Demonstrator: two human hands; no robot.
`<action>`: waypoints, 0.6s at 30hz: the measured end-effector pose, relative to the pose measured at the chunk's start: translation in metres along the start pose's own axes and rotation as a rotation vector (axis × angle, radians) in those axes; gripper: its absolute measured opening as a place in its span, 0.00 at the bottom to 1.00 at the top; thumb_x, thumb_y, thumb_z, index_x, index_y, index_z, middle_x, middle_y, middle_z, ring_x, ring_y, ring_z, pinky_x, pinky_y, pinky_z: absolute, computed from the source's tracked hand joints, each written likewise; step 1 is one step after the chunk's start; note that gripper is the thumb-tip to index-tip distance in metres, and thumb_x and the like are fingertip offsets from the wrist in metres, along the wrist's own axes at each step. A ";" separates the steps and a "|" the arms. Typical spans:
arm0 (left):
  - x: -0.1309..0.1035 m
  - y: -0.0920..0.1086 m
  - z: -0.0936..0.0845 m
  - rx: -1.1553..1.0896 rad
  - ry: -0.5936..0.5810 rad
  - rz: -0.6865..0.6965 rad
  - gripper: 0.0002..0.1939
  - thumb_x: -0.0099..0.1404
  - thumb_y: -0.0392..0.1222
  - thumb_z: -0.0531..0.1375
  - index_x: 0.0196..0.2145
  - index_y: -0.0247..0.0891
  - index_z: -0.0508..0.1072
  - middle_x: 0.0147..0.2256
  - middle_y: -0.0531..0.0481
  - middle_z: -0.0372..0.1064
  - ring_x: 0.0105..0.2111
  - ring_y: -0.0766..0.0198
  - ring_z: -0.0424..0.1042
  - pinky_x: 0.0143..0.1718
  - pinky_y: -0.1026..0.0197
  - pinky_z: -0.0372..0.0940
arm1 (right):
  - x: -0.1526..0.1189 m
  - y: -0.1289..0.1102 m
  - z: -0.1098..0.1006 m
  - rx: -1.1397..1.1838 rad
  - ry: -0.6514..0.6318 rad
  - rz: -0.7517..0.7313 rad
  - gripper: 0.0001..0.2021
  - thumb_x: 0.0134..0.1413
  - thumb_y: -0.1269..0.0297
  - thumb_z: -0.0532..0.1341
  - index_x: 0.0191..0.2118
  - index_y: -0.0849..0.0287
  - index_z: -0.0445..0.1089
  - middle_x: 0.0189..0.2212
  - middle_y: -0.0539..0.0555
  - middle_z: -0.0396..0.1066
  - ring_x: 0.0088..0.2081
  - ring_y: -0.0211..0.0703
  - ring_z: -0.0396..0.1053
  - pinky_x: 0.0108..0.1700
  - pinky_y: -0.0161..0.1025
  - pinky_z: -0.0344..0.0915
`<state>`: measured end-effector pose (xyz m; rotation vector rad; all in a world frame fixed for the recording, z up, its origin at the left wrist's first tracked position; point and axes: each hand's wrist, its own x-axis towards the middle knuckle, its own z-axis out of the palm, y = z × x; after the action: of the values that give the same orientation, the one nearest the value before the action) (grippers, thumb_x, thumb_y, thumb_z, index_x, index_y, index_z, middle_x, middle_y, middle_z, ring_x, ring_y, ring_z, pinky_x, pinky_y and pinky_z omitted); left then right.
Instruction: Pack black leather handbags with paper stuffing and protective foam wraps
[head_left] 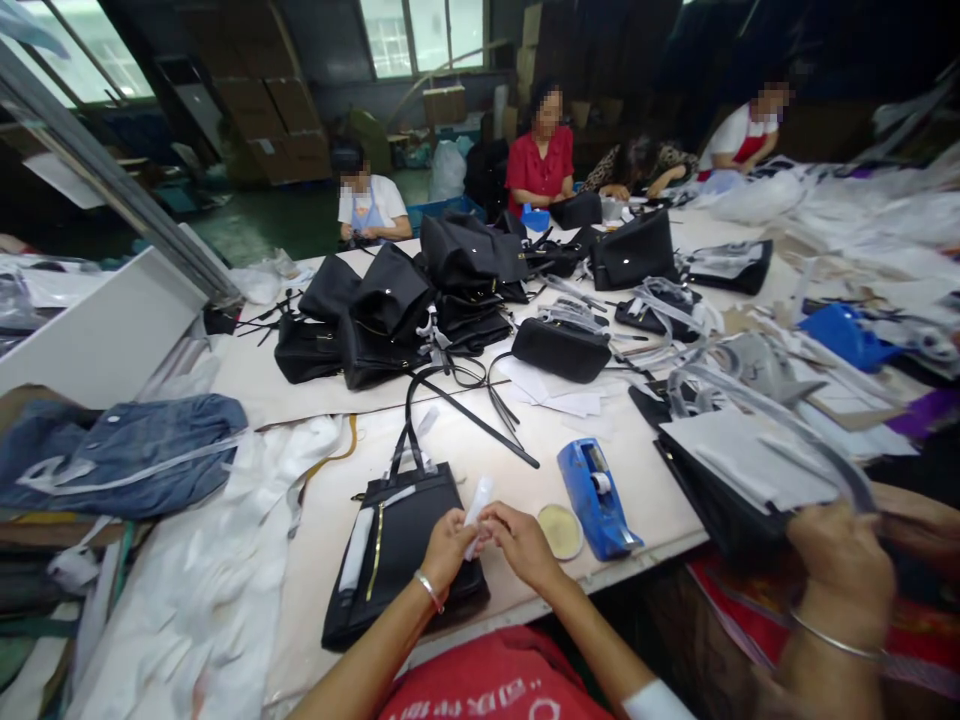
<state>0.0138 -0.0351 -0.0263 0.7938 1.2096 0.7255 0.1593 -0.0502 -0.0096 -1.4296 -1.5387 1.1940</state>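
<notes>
Left hand: I have the left hand [442, 548] pinching the lower part of a white roll [480, 497] between thumb and fingers, apparently to keep it from loosening.
Right hand: The right hand [520, 541] meets the roll from the other side with its fingertips drawn in; I cannot tell whether they pinch it or just touch it, though they seem to steady its lower end.
White roll: It slants upward between my hands, over the right edge of the handbag, likely held clear so both sets of fingers can reach it.
Black handbag: The handbag [409, 560] lies on the near part of the table [517, 590], gold zip up and handles pointing far, which probably leaves its front open to me. A second white roll [356, 550] rests left of the zip.
Blue dispenser: The tape dispenser [596, 500] stands right of my hands, beside a round dish [559, 532], both seemingly placed for an easy reach.
Bag pile: More black bags [390, 300] are heaped farther off, perhaps to spare working room nearby.
</notes>
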 end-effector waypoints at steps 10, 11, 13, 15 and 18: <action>-0.004 0.011 -0.012 -0.052 -0.182 -0.020 0.14 0.55 0.48 0.63 0.31 0.35 0.65 0.25 0.50 0.70 0.22 0.69 0.67 0.25 0.66 0.60 | 0.009 -0.003 -0.006 -0.190 -0.079 -0.048 0.09 0.57 0.66 0.51 0.38 0.55 0.67 0.29 0.48 0.70 0.32 0.38 0.67 0.36 0.32 0.57; -0.004 0.011 -0.013 -0.058 -0.207 -0.027 0.15 0.55 0.48 0.63 0.31 0.35 0.65 0.25 0.50 0.70 0.22 0.68 0.67 0.25 0.66 0.60 | 0.010 -0.003 -0.006 -0.180 -0.072 -0.008 0.08 0.55 0.67 0.52 0.40 0.54 0.65 0.27 0.47 0.70 0.31 0.38 0.67 0.35 0.32 0.57; -0.002 0.008 -0.015 -0.061 -0.237 -0.041 0.16 0.54 0.50 0.63 0.31 0.35 0.65 0.25 0.50 0.70 0.22 0.68 0.67 0.24 0.66 0.59 | 0.013 0.001 -0.005 -0.156 -0.056 0.074 0.13 0.51 0.68 0.54 0.44 0.55 0.61 0.24 0.45 0.68 0.28 0.38 0.67 0.33 0.32 0.57; 0.000 0.003 -0.015 -0.053 -0.229 -0.034 0.18 0.53 0.52 0.63 0.30 0.35 0.65 0.24 0.50 0.70 0.21 0.68 0.66 0.23 0.65 0.58 | 0.017 0.005 -0.005 -0.124 -0.054 0.119 0.18 0.48 0.69 0.55 0.47 0.55 0.57 0.23 0.44 0.67 0.27 0.38 0.67 0.31 0.32 0.58; 0.004 0.001 -0.014 -0.037 -0.143 -0.087 0.19 0.51 0.53 0.65 0.29 0.36 0.66 0.24 0.51 0.69 0.21 0.68 0.66 0.23 0.65 0.59 | 0.020 0.009 -0.004 -0.083 -0.071 0.121 0.20 0.48 0.69 0.55 0.49 0.53 0.56 0.22 0.45 0.69 0.26 0.39 0.69 0.29 0.33 0.60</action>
<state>0.0010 -0.0293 -0.0295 0.7452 1.0921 0.6081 0.1637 -0.0299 -0.0189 -1.5686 -1.5854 1.2780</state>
